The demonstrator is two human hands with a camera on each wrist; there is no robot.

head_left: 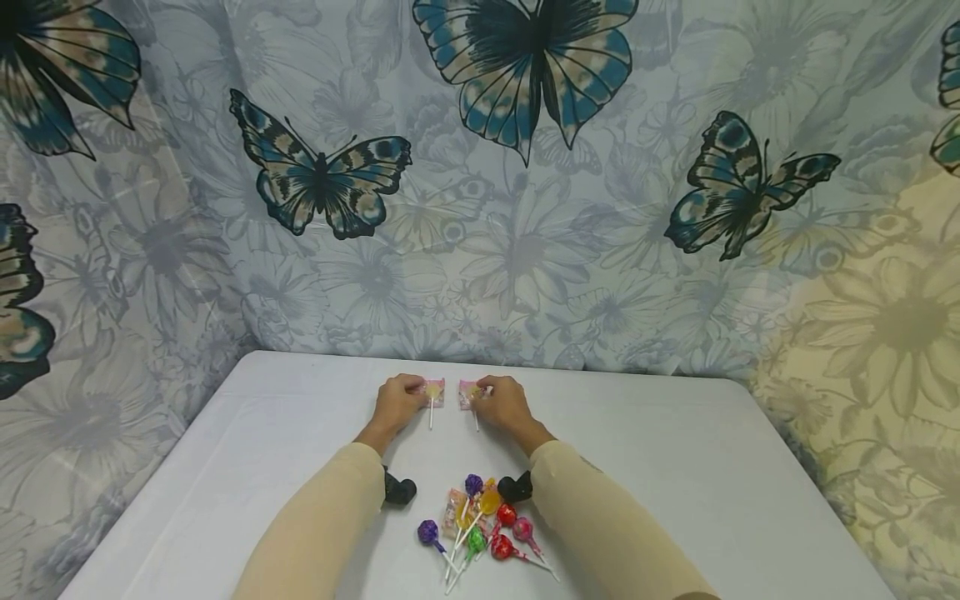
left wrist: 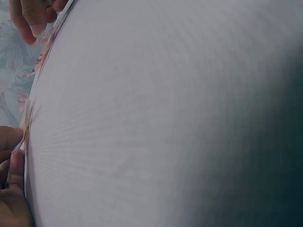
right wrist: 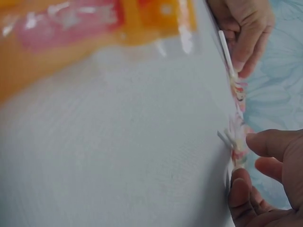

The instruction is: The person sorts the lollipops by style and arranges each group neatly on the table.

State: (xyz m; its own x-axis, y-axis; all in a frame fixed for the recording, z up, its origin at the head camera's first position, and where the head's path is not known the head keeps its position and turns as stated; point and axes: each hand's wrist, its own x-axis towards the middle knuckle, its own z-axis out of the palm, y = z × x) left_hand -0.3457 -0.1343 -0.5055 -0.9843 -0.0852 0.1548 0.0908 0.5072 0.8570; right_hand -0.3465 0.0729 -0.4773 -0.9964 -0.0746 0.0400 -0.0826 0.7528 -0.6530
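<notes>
Near the far edge of the table lie two flat lollipops in clear, pink-printed wrappers, white sticks toward me. My left hand point(head_left: 397, 405) pinches the outer edge of the left lollipop point(head_left: 434, 390) between thumb and finger; the wrapper's edge shows in that pinch in the left wrist view. Over the right lollipop point(head_left: 466, 393) is my right hand point(head_left: 507, 407), partly covering it. In the right wrist view, the right hand's thumb and fingers stand spread around that wrapper point(right wrist: 239, 153), fingertips right at its edges.
Between my forearms lies a pile of lollipops: purple point(head_left: 427, 532), green point(head_left: 476, 540), red point(head_left: 502, 547), pink point(head_left: 522, 528) and yellow point(head_left: 490, 501). Black wrist devices point(head_left: 401, 490) show below both sleeves. A butterfly-printed cloth point(head_left: 525, 292) hangs behind the white table point(head_left: 637, 450).
</notes>
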